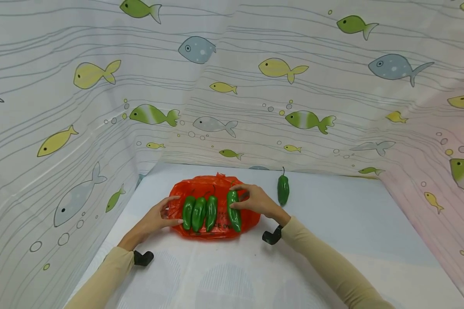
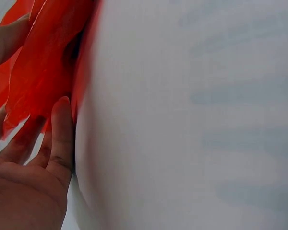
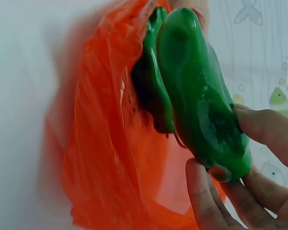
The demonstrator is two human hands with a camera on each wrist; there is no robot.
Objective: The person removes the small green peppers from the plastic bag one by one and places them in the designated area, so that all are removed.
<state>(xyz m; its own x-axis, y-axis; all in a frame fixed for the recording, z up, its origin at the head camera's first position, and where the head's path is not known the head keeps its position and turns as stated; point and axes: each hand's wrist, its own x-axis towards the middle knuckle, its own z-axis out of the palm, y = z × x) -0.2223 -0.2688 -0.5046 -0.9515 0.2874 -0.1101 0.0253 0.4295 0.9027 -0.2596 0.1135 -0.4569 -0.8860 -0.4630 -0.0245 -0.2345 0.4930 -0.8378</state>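
The right hand (image 1: 257, 199) pinches a green pepper (image 1: 235, 219) between thumb and fingers, at the right part of the red plastic bag (image 1: 252, 219) near the centre of the frame. Three other peppers (image 1: 199, 214) lie side by side within the bag's outline, left of the held one. The left hand (image 1: 156, 216) rests against the bag's left side, fingers spread and fairly straight; no pepper is in its grasp. One lone pepper (image 1: 283, 189) lies on the white surface (image 1: 332, 210), apart from the bag, right of centre.

The step in hand looks like placing or lifting a single pepper at the bag — which of the two, I cannot tell. Either way, the next move seems to call for a steady pinch on the smooth skin, with the left hand bracing the thin plastic.
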